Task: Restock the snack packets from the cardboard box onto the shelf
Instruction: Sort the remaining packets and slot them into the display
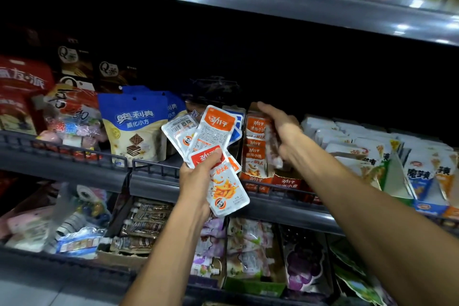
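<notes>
My left hand (198,174) grips a fanned bunch of white-and-orange snack packets (211,141) in front of the middle shelf (154,181). My right hand (280,129) reaches over an orange display box (255,151) on that shelf, filled with the same kind of packet. Its index finger lies stretched along the box's top back edge, and the other fingers curl down beside the standing packets. Whether they hold a packet is unclear because of blur. The cardboard supply box is not in view.
Blue wafer bags (135,126) stand left of the display box; silver and colourful packets (372,151) fill the shelf to its right. The lower shelf (248,256) holds several trays of drink pouches and snacks. An upper shelf edge (273,5) overhangs.
</notes>
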Motion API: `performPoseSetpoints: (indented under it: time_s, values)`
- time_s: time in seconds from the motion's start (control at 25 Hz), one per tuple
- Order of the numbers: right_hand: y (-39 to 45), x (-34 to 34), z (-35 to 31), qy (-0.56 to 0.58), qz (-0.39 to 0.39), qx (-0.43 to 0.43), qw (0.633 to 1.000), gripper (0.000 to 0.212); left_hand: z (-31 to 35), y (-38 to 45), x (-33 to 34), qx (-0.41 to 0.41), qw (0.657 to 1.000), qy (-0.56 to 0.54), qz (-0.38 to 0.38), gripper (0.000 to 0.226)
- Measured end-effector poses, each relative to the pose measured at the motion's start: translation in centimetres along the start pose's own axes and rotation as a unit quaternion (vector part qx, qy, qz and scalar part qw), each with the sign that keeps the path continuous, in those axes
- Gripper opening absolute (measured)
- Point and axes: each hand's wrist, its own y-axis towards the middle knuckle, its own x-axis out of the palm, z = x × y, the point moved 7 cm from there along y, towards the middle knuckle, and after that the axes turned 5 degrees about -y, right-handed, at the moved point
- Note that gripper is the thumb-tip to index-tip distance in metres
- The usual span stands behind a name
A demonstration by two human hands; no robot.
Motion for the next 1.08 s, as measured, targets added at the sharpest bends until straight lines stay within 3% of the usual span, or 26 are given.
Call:
performPoseSetpoints:
  time_s: [0.08,0.16,0.32,0.52,0.64,0.8,0.88,0.96,1.08]
  values:
    - [0.5,0.6,0.2,-0.02,0.002,-0.001,1.0,0.017,0.1,0.1,-0.1,0.0,1.0,0.0,0.001,0.046]
    - [1.2,0.2,-0.4,-0.162,0.045,-0.056,0.984,0.022,0.3,0.3,-0.2,-0.001,1.0,0.0,0.001,0.045]
    - [1.2,-0.4,-1.9,-0.352,0.061,-0.177,0.917,0.045,0.3,0.4,-0.2,-0.002,1.0,0.011,0.0,0.044]
    - [1.5,0.0,-3.4,-0.507,0.06,-0.251,0.822,0.034,0.4,0.6,-0.2,0.005,1.0,0.01,0.002,0.039]
    - [1.8,0.9,-2.2,-0.594,0.036,-0.224,0.771,0.036,0.2,0.7,-0.1,0.004,1.0,0.01,0.003,0.041]
    - [2.9,1.7,2.7,-0.75,-0.137,-0.094,0.641,0.052,0.1,0.7,0.0,0.006,1.0,0.017,0.003,0.038]
    - [3.2,1.4,4.1,-0.757,-0.175,-0.066,0.626,0.071,0.2,0.7,-0.1,0.006,1.0,0.017,0.002,0.037]
    - [3.0,1.5,3.8,-0.75,-0.175,-0.105,0.629,0.087,0.3,0.6,-0.1,0.003,1.0,0.015,0.001,0.038]
    - [2.8,1.6,2.8,-0.753,-0.158,-0.148,0.622,0.092,0.4,0.7,-0.4,-0.001,1.0,0.016,0.007,0.041]
